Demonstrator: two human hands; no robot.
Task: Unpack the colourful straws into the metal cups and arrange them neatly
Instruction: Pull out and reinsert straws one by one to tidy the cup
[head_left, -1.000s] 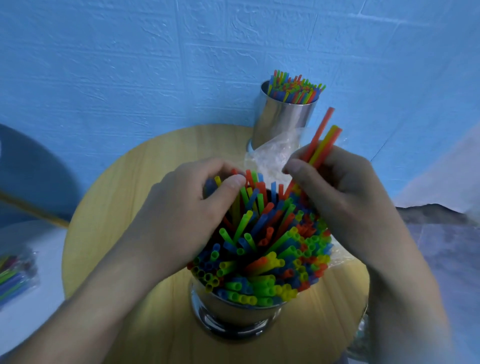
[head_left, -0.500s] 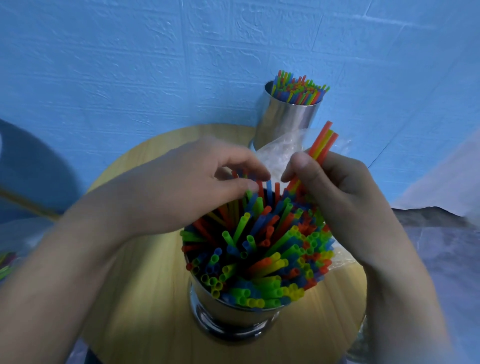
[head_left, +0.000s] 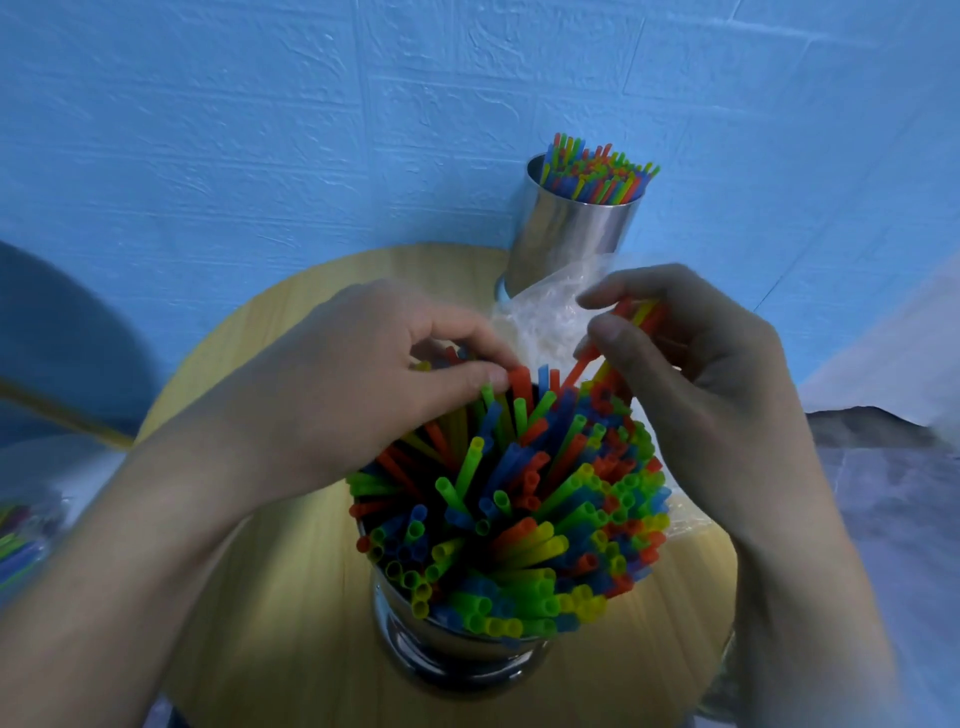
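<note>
Straws (head_left: 581, 366) aslant up-right in right hand (head_left: 701, 374)

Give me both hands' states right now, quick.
Left hand: pinching straw tops in the near cup.
Right hand: holding a small bunch of red and yellow straws.

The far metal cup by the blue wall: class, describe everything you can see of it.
The far metal cup is a plain shiny steel-looking cylinder standing at the far edge of the round wooden table, close to the blue wall. It holds a bundle of red, green, yellow and blue straws whose tips rise above its rim. A crumpled clear plastic bag hides part of its foot. Neither the left hand nor the right hand touches it.
</note>
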